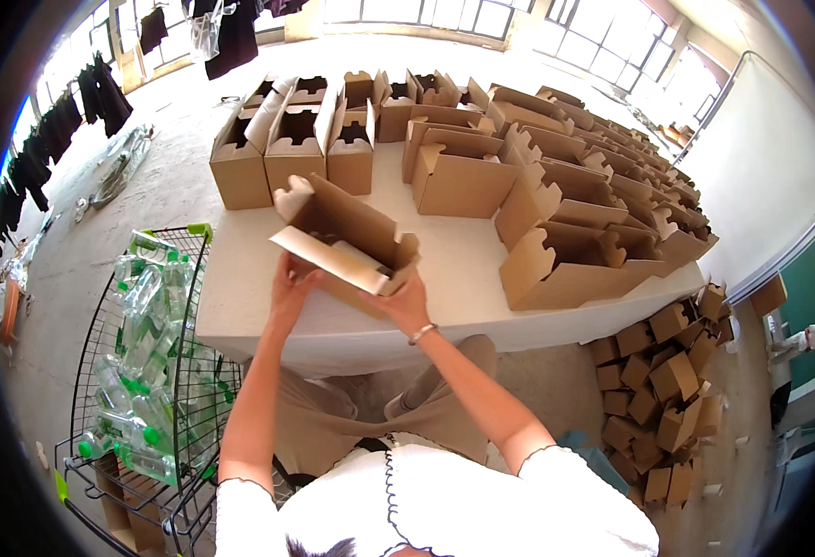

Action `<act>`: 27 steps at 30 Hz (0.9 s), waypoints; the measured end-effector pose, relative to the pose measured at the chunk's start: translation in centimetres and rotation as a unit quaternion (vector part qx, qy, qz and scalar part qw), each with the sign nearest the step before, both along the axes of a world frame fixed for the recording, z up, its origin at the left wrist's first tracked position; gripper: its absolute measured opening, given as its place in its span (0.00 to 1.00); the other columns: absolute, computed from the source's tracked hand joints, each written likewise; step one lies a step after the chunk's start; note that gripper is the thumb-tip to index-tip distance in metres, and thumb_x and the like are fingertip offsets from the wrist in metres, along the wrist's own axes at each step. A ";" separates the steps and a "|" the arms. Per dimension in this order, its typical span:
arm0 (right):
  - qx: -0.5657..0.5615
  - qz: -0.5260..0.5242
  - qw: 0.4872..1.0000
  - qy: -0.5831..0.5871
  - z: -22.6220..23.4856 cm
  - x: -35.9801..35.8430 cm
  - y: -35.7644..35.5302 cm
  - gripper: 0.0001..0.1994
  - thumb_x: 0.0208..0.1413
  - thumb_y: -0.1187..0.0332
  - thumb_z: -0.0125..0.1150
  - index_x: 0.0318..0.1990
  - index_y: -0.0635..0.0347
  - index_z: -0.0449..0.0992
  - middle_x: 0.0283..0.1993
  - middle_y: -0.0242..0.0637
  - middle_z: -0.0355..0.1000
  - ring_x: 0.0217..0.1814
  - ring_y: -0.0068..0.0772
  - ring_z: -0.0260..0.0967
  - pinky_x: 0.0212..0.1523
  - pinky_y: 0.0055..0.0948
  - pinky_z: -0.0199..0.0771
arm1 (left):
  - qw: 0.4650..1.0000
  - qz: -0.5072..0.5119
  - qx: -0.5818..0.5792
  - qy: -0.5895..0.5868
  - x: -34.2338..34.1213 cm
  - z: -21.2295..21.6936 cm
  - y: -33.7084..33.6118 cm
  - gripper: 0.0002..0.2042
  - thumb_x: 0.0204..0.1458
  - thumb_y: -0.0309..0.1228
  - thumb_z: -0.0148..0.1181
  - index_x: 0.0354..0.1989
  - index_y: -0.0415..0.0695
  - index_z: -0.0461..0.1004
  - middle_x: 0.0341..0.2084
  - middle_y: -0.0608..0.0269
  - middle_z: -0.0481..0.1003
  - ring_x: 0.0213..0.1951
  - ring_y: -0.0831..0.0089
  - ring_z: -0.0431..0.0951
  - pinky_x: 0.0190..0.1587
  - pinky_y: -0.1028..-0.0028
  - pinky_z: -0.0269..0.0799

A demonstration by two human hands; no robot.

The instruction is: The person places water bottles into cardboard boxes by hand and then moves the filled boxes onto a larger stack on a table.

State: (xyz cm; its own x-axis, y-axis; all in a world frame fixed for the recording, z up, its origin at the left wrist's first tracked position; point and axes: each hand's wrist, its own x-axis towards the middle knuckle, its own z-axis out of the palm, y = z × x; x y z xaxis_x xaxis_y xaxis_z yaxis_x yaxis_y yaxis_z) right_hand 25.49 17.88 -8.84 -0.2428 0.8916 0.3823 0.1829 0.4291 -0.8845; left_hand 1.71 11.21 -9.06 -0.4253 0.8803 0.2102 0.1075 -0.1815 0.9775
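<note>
An open brown cardboard box point(347, 212) is tilted above the near edge of the white-covered table point(426, 320), with its flaps standing up. My left hand point(291, 286) grips its near left side, thumb on the near wall. On the near right corner, my right hand point(403, 304) is closed round the cardboard; a bracelet sits on that wrist. Something pale lies partly visible inside the box, too hidden to name. Just beyond stand more open boxes, among them a wide one point(463, 181) to the right and a narrow one point(298, 153) at the back left.
Rows of open boxes point(575, 265) fill the table's right side. At left stands a black wire cart point(180, 408) full of clear bottles point(148, 316) with green caps. A heap of brown boxes point(663, 381) lies on the floor at right. Dark clothes point(27, 176) hang far left.
</note>
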 end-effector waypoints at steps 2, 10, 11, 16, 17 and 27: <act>0.023 -0.022 0.999 -0.007 -1.2 -2.8 0.9 0.46 0.34 0.54 0.86 0.60 0.65 0.68 0.57 0.49 0.76 0.56 0.46 0.77 0.57 0.39 0.77 | 0.993 0.074 -0.041 0.082 -2.1 -0.6 -0.3 0.31 0.57 0.28 0.69 0.69 0.37 0.65 0.59 0.53 0.73 0.55 0.71 0.75 0.59 0.72 0.71; -0.046 0.179 0.973 -0.140 2.4 -2.4 4.0 0.50 0.41 0.68 0.78 0.74 0.60 0.57 0.71 0.46 0.64 0.73 0.43 0.64 0.74 0.38 0.64 | 0.918 0.150 -0.100 0.354 -6.4 -2.7 -2.3 0.28 0.64 0.32 0.59 0.70 0.33 0.63 0.67 0.40 0.67 0.70 0.49 0.64 0.72 0.59 0.60; -0.033 0.215 0.956 -0.196 3.3 -0.7 5.2 0.47 0.43 0.71 0.75 0.74 0.59 0.58 0.72 0.46 0.64 0.73 0.43 0.63 0.73 0.38 0.65 | 0.910 0.160 -0.107 0.367 -5.7 -2.1 -2.5 0.29 0.64 0.33 0.59 0.70 0.33 0.62 0.67 0.39 0.66 0.70 0.48 0.63 0.72 0.59 0.59; 0.110 0.104 0.977 -0.150 9.3 4.6 12.8 0.25 0.50 0.86 0.57 0.57 0.58 0.80 0.57 0.38 0.78 0.58 0.32 0.78 0.53 0.28 0.81 | 0.890 0.160 -0.134 0.406 -4.4 -1.7 -2.4 0.33 0.64 0.35 0.59 0.72 0.31 0.56 0.70 0.38 0.62 0.72 0.46 0.58 0.75 0.58 0.54; 0.127 0.044 0.988 -0.072 11.6 3.7 13.0 0.16 0.52 0.84 0.54 0.44 0.60 0.85 0.42 0.41 0.81 0.43 0.36 0.81 0.47 0.29 0.81 | 0.889 0.166 -0.140 0.404 -4.6 -1.9 -2.9 0.33 0.63 0.35 0.59 0.72 0.31 0.56 0.70 0.38 0.62 0.72 0.46 0.59 0.75 0.58 0.54; 0.040 -0.172 0.832 -0.526 18.2 -1.4 29.9 0.37 0.62 0.33 0.52 0.62 0.57 0.74 0.53 0.46 0.81 0.58 0.45 0.79 0.58 0.43 0.76 | 0.898 0.168 -0.157 0.376 -3.6 0.5 -2.9 0.33 0.61 0.35 0.61 0.70 0.30 0.59 0.68 0.39 0.64 0.71 0.47 0.61 0.73 0.57 0.56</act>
